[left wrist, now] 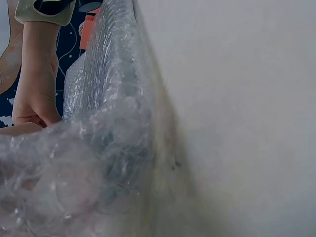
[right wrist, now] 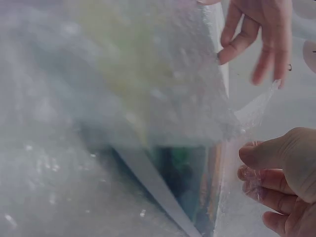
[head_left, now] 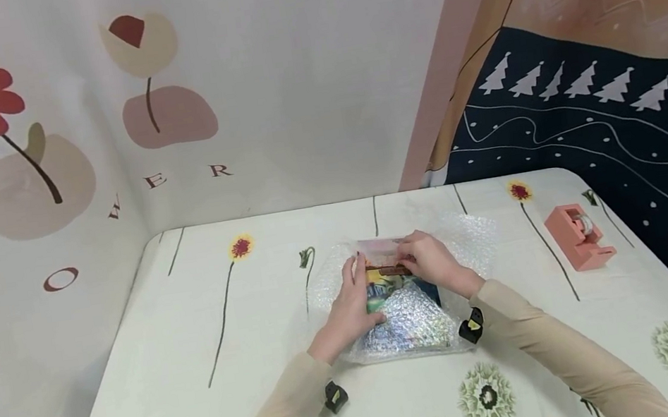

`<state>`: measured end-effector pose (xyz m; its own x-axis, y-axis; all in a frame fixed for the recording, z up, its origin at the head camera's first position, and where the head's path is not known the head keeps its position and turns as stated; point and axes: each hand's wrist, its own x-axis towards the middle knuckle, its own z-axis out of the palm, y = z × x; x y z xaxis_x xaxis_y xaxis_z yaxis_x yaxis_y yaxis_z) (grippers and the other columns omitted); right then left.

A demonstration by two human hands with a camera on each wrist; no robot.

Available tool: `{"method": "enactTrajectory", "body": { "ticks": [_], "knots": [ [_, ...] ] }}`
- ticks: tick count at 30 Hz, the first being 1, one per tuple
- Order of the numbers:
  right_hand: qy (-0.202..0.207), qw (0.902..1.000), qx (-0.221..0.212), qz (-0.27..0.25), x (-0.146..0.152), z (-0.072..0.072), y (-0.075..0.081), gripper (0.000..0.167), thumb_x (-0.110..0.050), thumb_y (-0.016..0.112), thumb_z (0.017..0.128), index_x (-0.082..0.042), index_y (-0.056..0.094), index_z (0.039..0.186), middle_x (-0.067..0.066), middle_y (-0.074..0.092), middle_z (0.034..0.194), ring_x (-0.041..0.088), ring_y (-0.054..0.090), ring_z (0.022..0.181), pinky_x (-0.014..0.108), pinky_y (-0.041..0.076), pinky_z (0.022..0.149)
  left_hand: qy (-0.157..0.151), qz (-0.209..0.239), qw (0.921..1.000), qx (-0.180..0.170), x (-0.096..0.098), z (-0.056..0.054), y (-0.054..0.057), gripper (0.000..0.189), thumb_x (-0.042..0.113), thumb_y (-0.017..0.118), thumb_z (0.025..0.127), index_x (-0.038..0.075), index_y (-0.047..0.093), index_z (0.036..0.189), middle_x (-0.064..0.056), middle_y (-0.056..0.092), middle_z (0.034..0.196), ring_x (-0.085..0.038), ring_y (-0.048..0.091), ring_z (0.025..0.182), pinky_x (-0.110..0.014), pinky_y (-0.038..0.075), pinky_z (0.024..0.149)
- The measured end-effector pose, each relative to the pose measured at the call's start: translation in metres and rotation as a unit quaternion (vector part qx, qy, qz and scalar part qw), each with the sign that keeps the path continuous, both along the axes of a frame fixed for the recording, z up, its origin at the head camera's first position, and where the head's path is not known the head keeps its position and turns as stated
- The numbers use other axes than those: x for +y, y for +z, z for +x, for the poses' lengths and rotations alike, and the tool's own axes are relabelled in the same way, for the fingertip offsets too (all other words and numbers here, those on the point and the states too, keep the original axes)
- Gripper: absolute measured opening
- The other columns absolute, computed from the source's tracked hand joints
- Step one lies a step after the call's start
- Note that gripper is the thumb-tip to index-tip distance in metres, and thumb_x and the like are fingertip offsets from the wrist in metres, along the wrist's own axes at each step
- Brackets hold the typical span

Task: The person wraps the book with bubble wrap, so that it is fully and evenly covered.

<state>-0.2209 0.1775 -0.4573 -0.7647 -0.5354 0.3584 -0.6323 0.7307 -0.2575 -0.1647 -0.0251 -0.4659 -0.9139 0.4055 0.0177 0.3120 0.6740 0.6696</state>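
Observation:
A flat package in clear bubble wrap [head_left: 410,322] lies at the middle of the table. Through an opening in the wrap shows a flat item with a colourful printed face [head_left: 378,291]; its kind cannot be told. My left hand [head_left: 348,310] is at the package's left side, fingers extended, thumb spread over the wrap. At the far edge my right hand [head_left: 434,258] pinches the wrap. In the right wrist view the right hand [right wrist: 291,173] holds a thin clear fold between thumb and fingers, while the left hand [right wrist: 264,29] has its fingers apart. Bubble wrap [left wrist: 113,98] hides much of the left wrist view.
A pink tape dispenser [head_left: 579,242] with a roll of tape stands on the table's right side. The flower-printed tablecloth [head_left: 270,303] runs back to a printed curtain [head_left: 306,98]. A dark curtain with white trees [head_left: 605,127] hangs at the right.

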Motion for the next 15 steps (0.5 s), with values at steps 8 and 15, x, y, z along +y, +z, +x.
{"method": "enactTrajectory", "body": {
  "ticks": [8,15],
  "knots": [
    [0.008,0.9999,0.005,0.004,-0.0035,0.0021,-0.005,0.013,0.004,0.069,0.079,-0.009,0.072,0.077,0.003,0.064,0.074,0.02,0.06,0.073,0.045,0.048,0.087,-0.07,-0.12,0.9864,0.088,-0.0055,-0.0037,0.0029,0.1,0.032,0.08,0.072,-0.001,0.022,0.147,-0.019,0.006,0.155,-0.038,0.01,0.14,-0.051,0.017,0.111],
    [-0.001,0.9996,-0.004,0.028,-0.0047,0.0041,-0.007,0.011,0.003,0.069,0.08,-0.008,0.072,0.078,0.004,0.063,0.079,0.021,0.059,0.076,0.029,0.051,0.061,-0.102,-0.128,0.9843,0.065,-0.0077,-0.008,0.0008,0.091,0.034,0.075,0.077,-0.005,0.027,0.143,-0.018,0.02,0.152,-0.032,0.016,0.14,-0.048,0.012,0.113]
  ]
}}
